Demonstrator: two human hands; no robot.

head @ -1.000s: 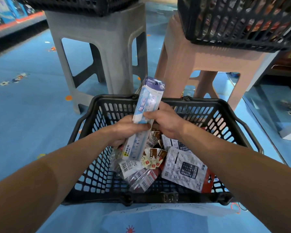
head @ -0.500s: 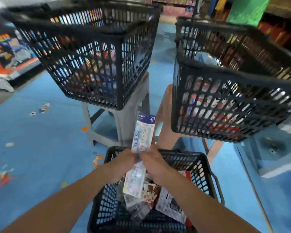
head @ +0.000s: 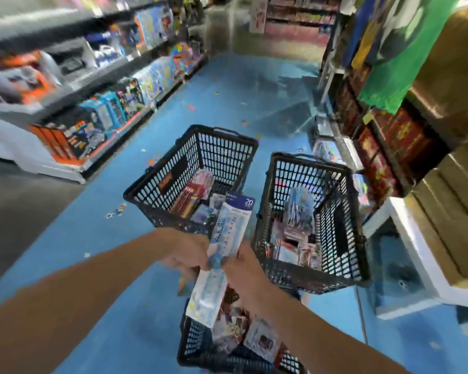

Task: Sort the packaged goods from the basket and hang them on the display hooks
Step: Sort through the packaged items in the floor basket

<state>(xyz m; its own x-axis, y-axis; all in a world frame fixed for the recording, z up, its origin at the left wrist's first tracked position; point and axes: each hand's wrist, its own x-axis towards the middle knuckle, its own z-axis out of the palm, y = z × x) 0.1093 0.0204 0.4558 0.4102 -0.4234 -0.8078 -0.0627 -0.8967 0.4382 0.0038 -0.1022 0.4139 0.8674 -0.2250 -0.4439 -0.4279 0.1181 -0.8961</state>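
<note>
Store aisle, seen from above: a person's left hand (head: 187,251) and right hand (head: 245,271) hold a long, narrow pack (head: 229,230) between them. Each grip is closed on the pack near its middle, the left at its left edge and the right at its right edge. The pack stands nearly upright, tilted a little to the right, and its top end carries a dark blue header marked "20" (the rest of the print is too blurred to read). Its lower end hangs over the near basket (head: 189,344), a black lattice basket at the bottom of the view that holds a heap of small packaged goods (head: 233,327). Beyond the hands, two more black baskets sit side by side and slightly apart. The left basket (head: 173,168) holds red and pale packs, and the right basket (head: 333,228) holds blue-and-white packs standing on end above others lying flat. What carries these two is hidden. The blue floor (head: 106,238) is flecked with small coloured bits. On the left of the aisle, shelves (head: 97,76) carry boxed toys. On the right, dark red boxes (head: 376,147) fill racks, with a green cloth (head: 395,49) hanging above them. The edges of the view are smeared by blur.
</note>
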